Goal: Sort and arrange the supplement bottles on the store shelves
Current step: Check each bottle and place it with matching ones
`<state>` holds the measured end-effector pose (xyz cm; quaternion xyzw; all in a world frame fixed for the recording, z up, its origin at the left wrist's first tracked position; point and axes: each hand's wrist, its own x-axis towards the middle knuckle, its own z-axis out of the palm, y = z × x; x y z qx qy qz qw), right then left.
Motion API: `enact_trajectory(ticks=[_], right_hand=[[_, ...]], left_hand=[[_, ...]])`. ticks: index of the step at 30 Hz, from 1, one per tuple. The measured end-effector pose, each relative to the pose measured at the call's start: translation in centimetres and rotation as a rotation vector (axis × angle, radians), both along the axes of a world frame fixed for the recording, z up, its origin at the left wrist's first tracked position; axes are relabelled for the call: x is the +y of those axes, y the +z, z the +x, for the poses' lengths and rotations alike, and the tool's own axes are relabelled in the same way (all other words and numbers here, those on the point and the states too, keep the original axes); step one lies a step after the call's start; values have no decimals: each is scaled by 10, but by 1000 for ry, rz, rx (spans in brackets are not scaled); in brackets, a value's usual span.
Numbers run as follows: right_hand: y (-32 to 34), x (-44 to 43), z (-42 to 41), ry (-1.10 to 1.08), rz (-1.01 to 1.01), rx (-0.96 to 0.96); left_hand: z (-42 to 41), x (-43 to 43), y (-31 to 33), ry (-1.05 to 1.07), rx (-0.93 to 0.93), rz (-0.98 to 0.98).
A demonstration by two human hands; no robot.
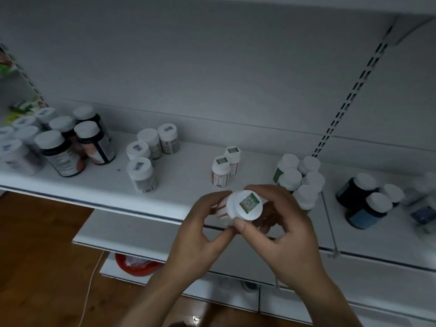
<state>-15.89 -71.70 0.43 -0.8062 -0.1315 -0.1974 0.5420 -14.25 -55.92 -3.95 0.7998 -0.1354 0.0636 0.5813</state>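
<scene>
A white supplement bottle point(243, 205) with orange label stripes and a green sticker on its cap is held in front of the shelf's front edge. My left hand point(200, 228) grips its body from the left, and my right hand point(278, 228) wraps it from the right, thumb against the cap's rim. Just behind on the white shelf point(184, 182) stand two matching orange-labelled bottles point(224, 167). To the left are several small white bottles point(148, 152), further left several dark bottles point(77, 145). On the right stands a cluster of white-capped green-labelled bottles point(299, 178), then blue bottles point(365, 199).
More blurred white bottles point(16, 142) fill the shelf's far left. A slotted upright point(349, 97) runs up the back panel. Lower shelves point(132, 234) jut out below, with a red container point(134, 265) underneath. Wooden floor point(40, 267) and a thin white cable lie at lower left.
</scene>
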Motion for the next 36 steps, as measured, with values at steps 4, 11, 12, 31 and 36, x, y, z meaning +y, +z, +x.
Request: enact_trajectory(ticks=[4,11,12,31,36], right_hand=[[-5,1,1,22,394,315],[-11,40,15,134,981,698],[-11,49,15,162,1034,720],[-8,110,0,52,1160,592],[6,85,1,34,938,527]], left_hand=[[-2,16,4,-5,-31,-49],[9,48,29,-42,-99,-282],[10,52,32,-60,-121,-281],[16,102,38,-318,-267,-139],[23,88,41,-217,113,-489]])
